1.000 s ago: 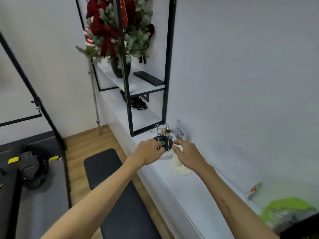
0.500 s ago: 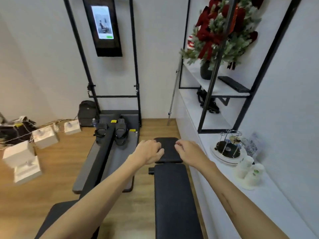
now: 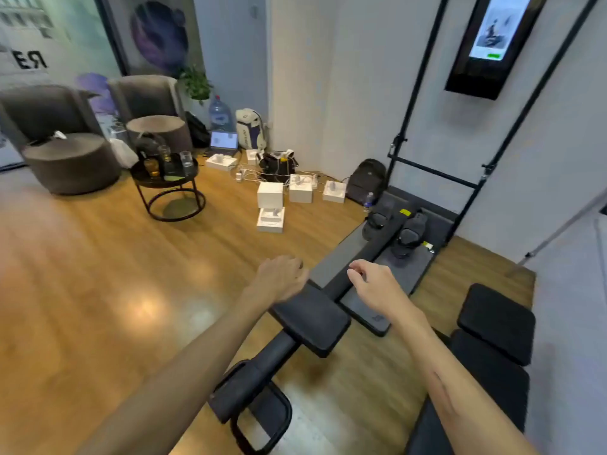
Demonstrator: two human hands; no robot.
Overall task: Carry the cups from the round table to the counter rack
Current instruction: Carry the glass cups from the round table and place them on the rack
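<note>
The view has been swung from the counter to the round table (image 3: 164, 182), well apart. Left hand (image 3: 279, 279) and right hand (image 3: 377, 287) are held loosely curled, empty; more cups (image 3: 186, 159) are to be fetched.

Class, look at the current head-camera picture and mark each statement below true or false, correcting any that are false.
1. Both hands are empty. True: the left hand and right hand hold nothing.
2. Glass cups stand on the round table. True: a clear cup is on the round table.
3. The round table is on the right of the view. False: it is on the left, beside the grey armchairs.
4. The wall screen is dark. False: the wall screen is lit.
5. White boxes lie on the floor. True: white boxes.
</note>
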